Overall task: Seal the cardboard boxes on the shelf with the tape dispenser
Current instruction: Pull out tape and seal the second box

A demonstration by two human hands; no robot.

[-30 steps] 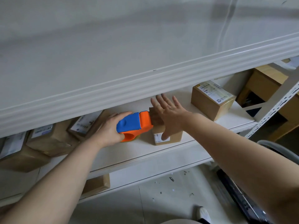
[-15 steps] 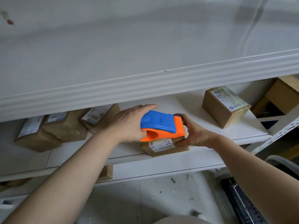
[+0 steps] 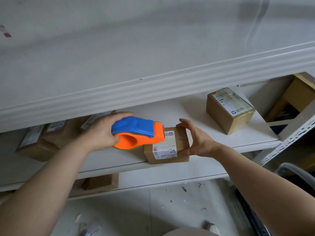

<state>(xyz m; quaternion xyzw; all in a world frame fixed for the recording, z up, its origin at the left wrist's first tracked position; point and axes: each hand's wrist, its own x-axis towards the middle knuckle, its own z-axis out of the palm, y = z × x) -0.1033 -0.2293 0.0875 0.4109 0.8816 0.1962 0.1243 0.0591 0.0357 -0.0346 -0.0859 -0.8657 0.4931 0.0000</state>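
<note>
you've slid the tape dispenser (image 3: pixel 136 133) left, left hand (image 3: pixel 102 132) wrapped round it, over the small box's (image 3: pixel 170 149) left end at the shelf's (image 3: pixel 119 160) front edge; right hand (image 3: pixel 197 140) clasps its right side. sealing's barely started, i reckon.

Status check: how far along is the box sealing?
Done: the right box looks glossy with tape, though uncertain. In hand: the left hand grips the tape dispenser at the small box, which the right hand steadies at the shelf edge; no tape plainly visible on it. Left: that box, perhaps the shadowed boxes.
</note>
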